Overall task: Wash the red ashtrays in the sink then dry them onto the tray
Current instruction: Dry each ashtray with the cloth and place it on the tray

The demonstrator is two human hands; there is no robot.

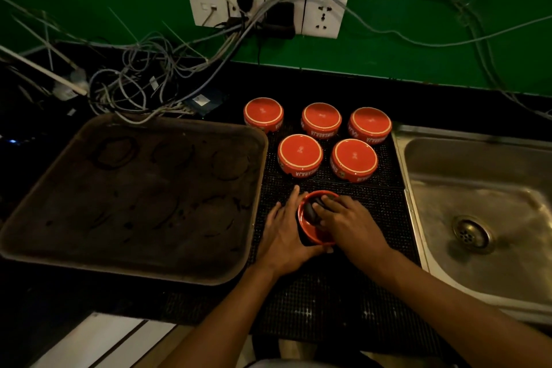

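From the head camera, looking down at the black counter, the left hand (283,228) cups the left side of an upright red ashtray (315,219), its fingers fairly straight and reaching along the far-left rim while the thumb curls round the near edge. The right hand (348,222) lies over the ashtray's right half, fingers bent down into the bowl and pressing a dark cloth (313,210) against the inside. How tightly those fingers grip the cloth I cannot tell; most of them are hidden in it.

This ashtray is round, so it has no long axis; its open mouth faces up. It sits on the black ribbed mat (337,293), between the tray (134,197) and the sink (484,209), just beside the tray's right rim and well apart from the sink drain (473,233).

Five more red ashtrays (321,119) rest upside down on the mat farther from the tray's near edge, bases up, three in the back row and two in front, close together but not touching.

Behind the tray, tangled cables (143,81) run up to a wall socket panel (265,9) on the green wall.
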